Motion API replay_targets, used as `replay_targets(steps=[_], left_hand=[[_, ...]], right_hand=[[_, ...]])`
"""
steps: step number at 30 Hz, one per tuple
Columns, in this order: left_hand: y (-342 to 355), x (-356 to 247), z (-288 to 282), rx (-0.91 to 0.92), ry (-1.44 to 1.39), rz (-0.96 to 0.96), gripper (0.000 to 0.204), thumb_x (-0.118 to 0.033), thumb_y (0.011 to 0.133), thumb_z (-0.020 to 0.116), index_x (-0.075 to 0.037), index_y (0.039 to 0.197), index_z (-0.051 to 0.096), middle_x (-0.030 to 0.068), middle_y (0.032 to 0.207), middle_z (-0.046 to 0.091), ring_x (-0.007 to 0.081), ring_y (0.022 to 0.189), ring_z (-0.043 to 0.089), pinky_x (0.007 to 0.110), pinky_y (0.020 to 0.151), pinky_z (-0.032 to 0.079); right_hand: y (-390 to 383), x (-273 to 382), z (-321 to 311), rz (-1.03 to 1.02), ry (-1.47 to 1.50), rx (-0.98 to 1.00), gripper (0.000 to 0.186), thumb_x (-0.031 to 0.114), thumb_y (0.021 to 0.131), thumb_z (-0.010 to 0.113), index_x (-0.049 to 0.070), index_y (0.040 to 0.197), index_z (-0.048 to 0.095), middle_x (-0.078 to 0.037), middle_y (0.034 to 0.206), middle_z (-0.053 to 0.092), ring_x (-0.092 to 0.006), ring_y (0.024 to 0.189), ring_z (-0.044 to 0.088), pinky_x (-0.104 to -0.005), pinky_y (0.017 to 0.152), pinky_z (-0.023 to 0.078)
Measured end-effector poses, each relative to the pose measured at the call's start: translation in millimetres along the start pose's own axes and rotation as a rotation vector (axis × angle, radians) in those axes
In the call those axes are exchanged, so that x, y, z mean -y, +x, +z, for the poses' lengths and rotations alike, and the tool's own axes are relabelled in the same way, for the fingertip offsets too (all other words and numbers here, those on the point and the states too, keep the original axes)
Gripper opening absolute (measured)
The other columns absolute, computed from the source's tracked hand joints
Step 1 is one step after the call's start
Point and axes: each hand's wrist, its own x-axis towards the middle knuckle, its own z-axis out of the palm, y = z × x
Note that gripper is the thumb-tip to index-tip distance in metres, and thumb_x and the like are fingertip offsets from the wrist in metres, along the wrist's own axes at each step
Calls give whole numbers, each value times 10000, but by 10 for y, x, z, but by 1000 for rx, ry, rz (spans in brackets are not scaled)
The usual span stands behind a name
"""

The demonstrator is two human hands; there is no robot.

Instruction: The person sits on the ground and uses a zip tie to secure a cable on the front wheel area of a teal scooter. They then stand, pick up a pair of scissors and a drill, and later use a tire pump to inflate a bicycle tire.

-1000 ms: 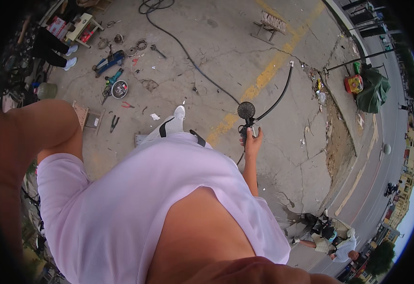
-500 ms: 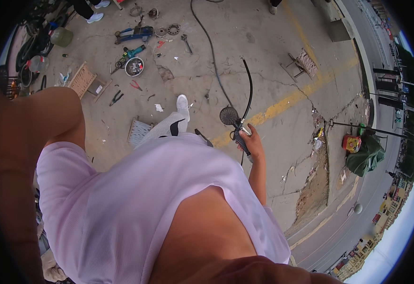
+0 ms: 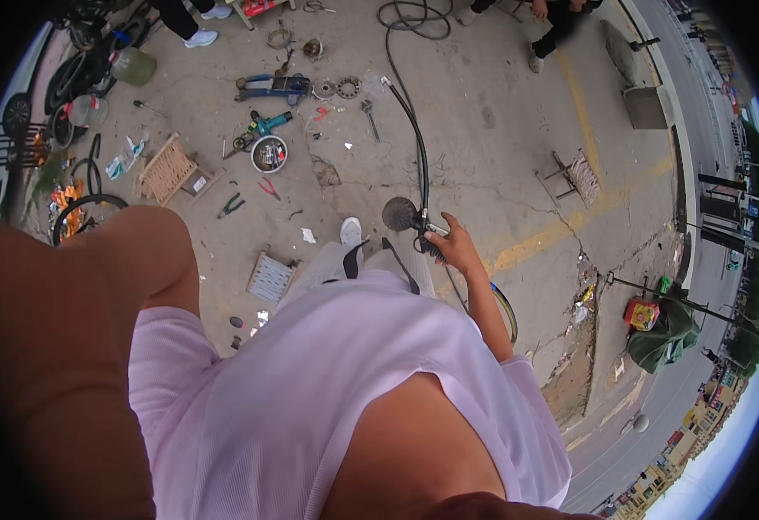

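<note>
In my right hand (image 3: 456, 246) is a tire inflator gun with a round, dark gauge (image 3: 399, 213). My fingers close around its grip, with the forefinger lying loosely along the top. From the gun a short black hose (image 3: 419, 143) reaches forward to a pale metal end. A longer air hose (image 3: 394, 54) trails over the concrete and coils at the top. My left arm (image 3: 58, 347) fills the left edge, bent up close, and its hand is out of the picture.
Woven stools (image 3: 168, 170) stand at left, by my feet and at right. A bowl of small parts (image 3: 286, 158), a blue floor jack (image 3: 273, 87), a teal power tool (image 3: 268, 124), a wrench (image 3: 371, 120) and pliers (image 3: 231, 204) lie ahead. People (image 3: 555, 35) are at the top.
The inflator has come left, in front of my legs, and its short hose now points more straight ahead. The whole view has shifted, with floor items appearing farther right and lower.
</note>
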Motion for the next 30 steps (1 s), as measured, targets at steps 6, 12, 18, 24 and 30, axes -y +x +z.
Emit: replay_targets(steps=[6, 12, 18, 24, 30], left_hand=[[-413, 372, 162, -51, 39, -95, 306, -212, 922, 518, -25, 1165, 517, 122, 1079, 579, 225, 976, 534, 455, 974, 377], [-203, 753, 238, -63, 215, -117, 327, -220, 918, 530, -22, 1178, 517, 125, 1080, 583, 222, 957, 542, 453, 960, 387], [290, 1195, 323, -63, 401, -131, 348, -228, 914, 543, -19, 1192, 516, 128, 1082, 587, 219, 938, 549, 451, 945, 398], [496, 1713, 666, -88, 502, -133, 370, -236, 910, 556, -16, 1205, 515, 131, 1083, 592, 216, 919, 557, 449, 931, 408], [551, 2165, 819, -297, 664, -226, 392, -245, 907, 569, -13, 1218, 515, 135, 1084, 596, 213, 900, 565, 447, 917, 418]], right_hand=[[607, -39, -150, -53, -88, 79, 665, 249, 820, 701, -12, 1334, 370, -207, 836, 665, -212, 494, 637, -323, 421, 502], [1143, 163, -593, 1, -113, 165, 630, 249, 841, 672, 3, 1334, 367, -173, 745, 662, -191, 483, 629, -309, 398, 495], [1568, 242, -1085, -34, -83, 217, 644, 244, 847, 667, -21, 1343, 352, -168, 736, 655, -177, 466, 607, -307, 389, 485], [1942, -149, -1617, -10, -101, 196, 610, 233, 842, 672, -19, 1322, 392, -168, 743, 657, -189, 469, 614, -310, 368, 469], [2284, -171, -1911, 9, -47, 283, 592, 275, 861, 651, -7, 1316, 397, -145, 681, 641, -183, 488, 625, -290, 384, 470]])
